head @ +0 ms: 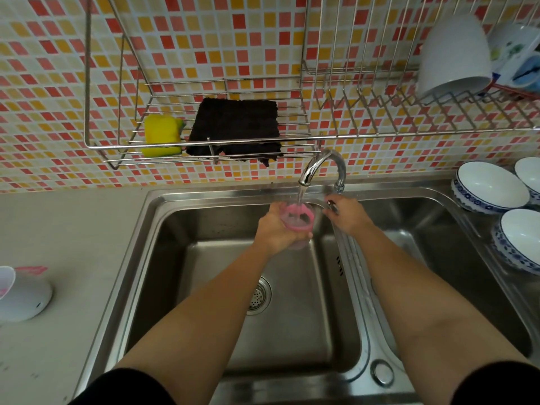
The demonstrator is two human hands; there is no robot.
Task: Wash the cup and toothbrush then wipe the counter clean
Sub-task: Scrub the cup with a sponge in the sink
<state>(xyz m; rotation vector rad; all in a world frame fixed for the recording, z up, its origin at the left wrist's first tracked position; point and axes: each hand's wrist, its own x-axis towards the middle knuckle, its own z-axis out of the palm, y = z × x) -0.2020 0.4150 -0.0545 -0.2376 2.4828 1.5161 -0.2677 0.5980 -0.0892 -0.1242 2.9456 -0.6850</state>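
A pink translucent cup (298, 219) is held upright under the running tap (323, 166), over the left basin of the steel sink (163, 229). My left hand (277, 229) grips the cup from the left and below. Water streams into its mouth. My right hand (346, 213) rests on the tap handle (332, 205) at the divider between the basins, fingers curled over it. At the left edge of the counter (73, 229) a pink toothbrush (30, 269) lies beside a white holder (22, 296).
A wire shelf (204, 147) on the tiled wall holds a yellow sponge (162, 135) and a dark cloth (236, 124). A dish rack (409, 112) to the right carries a white bowl (454, 54). Three blue-rimmed bowls (491, 187) stand on the right drainboard.
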